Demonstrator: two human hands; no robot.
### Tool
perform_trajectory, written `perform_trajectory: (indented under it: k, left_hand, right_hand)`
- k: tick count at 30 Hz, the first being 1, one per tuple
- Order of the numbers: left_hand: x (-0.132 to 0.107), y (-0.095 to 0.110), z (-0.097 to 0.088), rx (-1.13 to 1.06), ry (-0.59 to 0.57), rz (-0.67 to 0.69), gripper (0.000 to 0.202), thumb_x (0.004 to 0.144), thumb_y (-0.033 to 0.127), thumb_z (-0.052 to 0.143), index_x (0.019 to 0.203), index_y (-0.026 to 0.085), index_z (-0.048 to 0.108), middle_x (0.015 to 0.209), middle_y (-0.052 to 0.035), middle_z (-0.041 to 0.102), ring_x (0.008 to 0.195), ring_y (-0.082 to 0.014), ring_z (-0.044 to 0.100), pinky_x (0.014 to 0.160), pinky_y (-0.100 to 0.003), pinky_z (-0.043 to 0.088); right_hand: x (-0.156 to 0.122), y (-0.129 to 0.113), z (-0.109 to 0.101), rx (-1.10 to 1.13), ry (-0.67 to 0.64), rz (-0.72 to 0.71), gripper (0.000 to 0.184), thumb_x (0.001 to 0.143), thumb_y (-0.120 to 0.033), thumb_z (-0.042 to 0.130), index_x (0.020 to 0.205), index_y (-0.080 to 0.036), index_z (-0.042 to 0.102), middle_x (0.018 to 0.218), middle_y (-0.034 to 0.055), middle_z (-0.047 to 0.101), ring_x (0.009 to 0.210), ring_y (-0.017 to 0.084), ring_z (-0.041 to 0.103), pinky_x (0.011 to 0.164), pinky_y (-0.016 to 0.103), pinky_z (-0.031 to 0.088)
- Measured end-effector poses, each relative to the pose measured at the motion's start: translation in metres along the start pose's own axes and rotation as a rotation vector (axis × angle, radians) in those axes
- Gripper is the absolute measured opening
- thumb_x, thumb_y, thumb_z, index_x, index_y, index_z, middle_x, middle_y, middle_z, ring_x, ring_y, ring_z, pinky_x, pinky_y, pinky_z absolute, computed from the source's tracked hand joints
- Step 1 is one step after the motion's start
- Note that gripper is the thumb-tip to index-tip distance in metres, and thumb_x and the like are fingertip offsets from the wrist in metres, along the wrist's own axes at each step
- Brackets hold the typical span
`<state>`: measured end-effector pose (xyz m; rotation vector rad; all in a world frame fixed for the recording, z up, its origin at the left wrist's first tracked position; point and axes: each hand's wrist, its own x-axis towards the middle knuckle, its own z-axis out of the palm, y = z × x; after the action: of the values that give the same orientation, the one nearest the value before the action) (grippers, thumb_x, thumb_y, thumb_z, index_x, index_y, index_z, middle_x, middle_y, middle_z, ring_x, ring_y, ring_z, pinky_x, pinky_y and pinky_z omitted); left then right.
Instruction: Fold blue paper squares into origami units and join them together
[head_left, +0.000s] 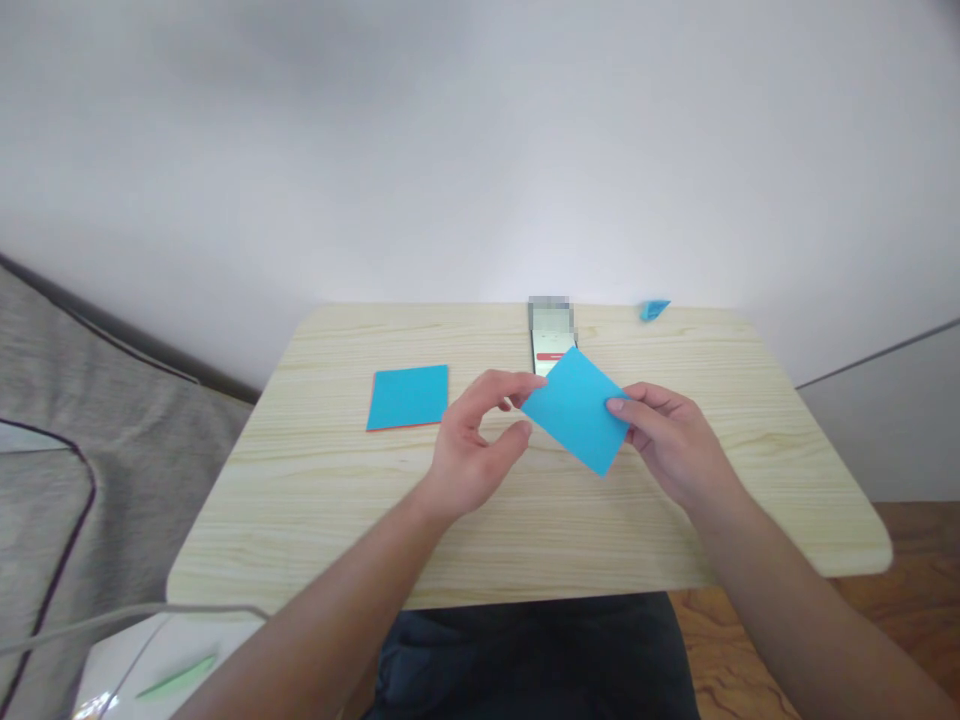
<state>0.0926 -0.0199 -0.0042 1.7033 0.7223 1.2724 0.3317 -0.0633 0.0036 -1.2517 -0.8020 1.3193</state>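
Two hands hold one blue sheet [577, 410] up in the air just in front of the phone [551, 350], tilted so that one corner points down toward the surface [337, 520]. The left hand [469, 440] has thumb and forefinger closed on the sheet's left corner with the other fingers curled loosely. The right hand [671, 445] pinches the right edge, its thumb on the front and the remaining fingers tucked behind the paper, where they cannot be seen. The phone lies flat at the far edge of the surface, and the raised sheet covers its near end. Its screen is lit, but part of it is blurred and nothing on it can be read. Left of the phone and nearer the person, a stack of blue paper [409, 397] rests flat, with a thin red edge showing beneath it. Right of the phone, at the far rim, sits a small folded blue piece [654, 309], too small to make out its shape. Far left of the phone, off the surface, grey fabric [112, 420] fills the side. Below it a white object [142, 660] bearing a green strip [176, 678] is cut off by the frame, and a pale cable [112, 618] crosses above it.
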Motion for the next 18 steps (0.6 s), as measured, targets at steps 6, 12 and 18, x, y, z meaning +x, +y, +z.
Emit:
perform_trajectory:
  k: [6,12,18]
  left_hand:
    - [-0.004,0.001,0.007,0.170,-0.012,0.175,0.042,0.086,0.011,0.071,0.126,0.025,0.068,0.109,-0.0071,0.069,0.097,-0.0193,0.062,0.088,-0.037,0.054]
    - [-0.008,0.002,0.011,0.214,-0.009,0.241,0.044,0.085,0.014,0.076,0.126,0.025,0.065,0.110,-0.0076,0.069,0.093,-0.0176,0.064,0.083,-0.035,0.057]
    - [-0.009,-0.001,0.010,0.278,-0.030,0.272,0.038,0.086,0.017,0.078,0.123,0.026,0.072,0.112,-0.0081,0.069,0.100,-0.0185,0.066,0.087,-0.034,0.058]
  right_hand:
    - [-0.009,-0.001,0.003,0.022,0.047,-0.011,0.018,0.074,-0.032,0.090,0.079,-0.022,0.077,0.077,-0.0007,0.072,0.072,0.013,0.063,0.069,0.027,0.056]
    - [-0.016,0.000,0.008,0.031,0.079,-0.042,0.017,0.079,-0.032,0.087,0.077,-0.021,0.075,0.075,-0.0009,0.069,0.072,0.013,0.061,0.068,0.026,0.055]
    - [-0.023,0.005,0.019,0.071,0.181,-0.067,0.017,0.078,-0.032,0.087,0.076,-0.022,0.074,0.077,-0.0010,0.068,0.075,0.014,0.061,0.069,0.029,0.057]
